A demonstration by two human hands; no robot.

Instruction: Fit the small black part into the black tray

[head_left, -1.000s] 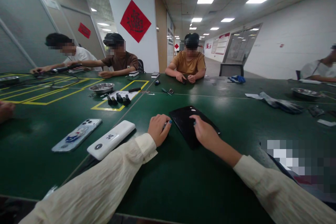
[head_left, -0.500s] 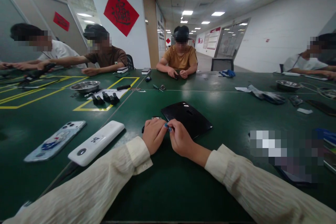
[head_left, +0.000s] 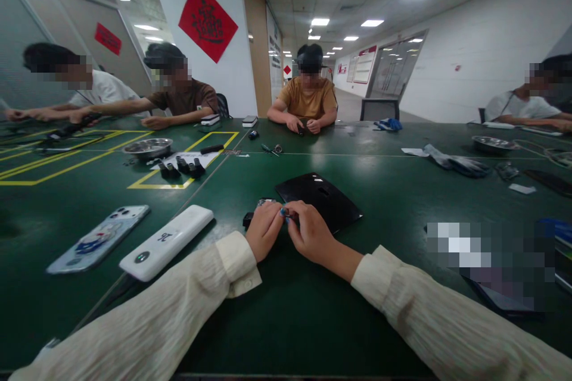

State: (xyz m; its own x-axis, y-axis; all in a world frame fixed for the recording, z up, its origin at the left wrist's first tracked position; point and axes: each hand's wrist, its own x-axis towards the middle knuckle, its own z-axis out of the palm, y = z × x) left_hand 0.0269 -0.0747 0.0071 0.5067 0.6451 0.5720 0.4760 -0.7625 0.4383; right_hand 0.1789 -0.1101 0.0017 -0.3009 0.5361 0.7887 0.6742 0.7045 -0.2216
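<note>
My left hand (head_left: 264,229) is closed, back side up, over a small dark object (head_left: 248,219) with a lighter, detailed top part (head_left: 267,201) that shows past the knuckles; most of it is hidden. Its fingertips meet those of my right hand (head_left: 310,232), which is closed in a pinch. Small blue spots (head_left: 283,212) show where the fingertips come together, and I cannot tell whether they are nails or a part. Just behind my right hand lies a glossy black panel (head_left: 324,196), flat on the green table (head_left: 286,315).
To the left lie a white power bank (head_left: 167,244) and a phone in a patterned case (head_left: 98,239). Farther back are a metal bowl (head_left: 147,148), several black parts (head_left: 183,168) and grey gloves (head_left: 453,164). A blurred-out item (head_left: 487,268) lies right. Co-workers sit around the table.
My left hand has drawn back slightly, so more of the dark object shows beyond it. The fingers of my right hand have shifted a little at the pinch.
</note>
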